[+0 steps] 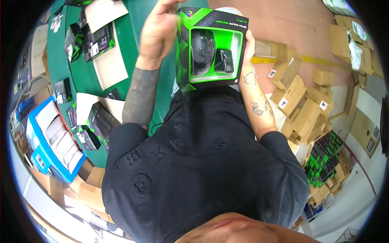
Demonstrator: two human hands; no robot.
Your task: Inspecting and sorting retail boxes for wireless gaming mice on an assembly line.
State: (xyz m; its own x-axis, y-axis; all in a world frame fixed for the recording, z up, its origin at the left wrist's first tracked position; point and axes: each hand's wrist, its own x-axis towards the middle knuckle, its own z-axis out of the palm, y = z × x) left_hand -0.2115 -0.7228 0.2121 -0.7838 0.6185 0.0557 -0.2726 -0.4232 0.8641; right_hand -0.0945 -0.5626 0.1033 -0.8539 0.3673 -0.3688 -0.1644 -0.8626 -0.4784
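black short-sleeved shirt (202, 162) with embossed floral shapes; bare forearms, the left one (139, 97) heavily tattooed, the right (257, 101) with small tattoos.

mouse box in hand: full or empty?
Full. Through the window of the box a black mouse and a smaller black part beside it show.

**Clearances and Obstructions**

The green worktop (139, 16) has a bare strip at 12 o'clock, between the two raised hands and the open boxes (97, 40) at 10 o'clock. Flat cardboard sheets (109, 65) and a blue tray (52, 137) crowd 9 o'clock. Piled brown cartons (302, 109) block the floor at 3 o'clock; bare floor (291, 20) lies at 1 o'clock.
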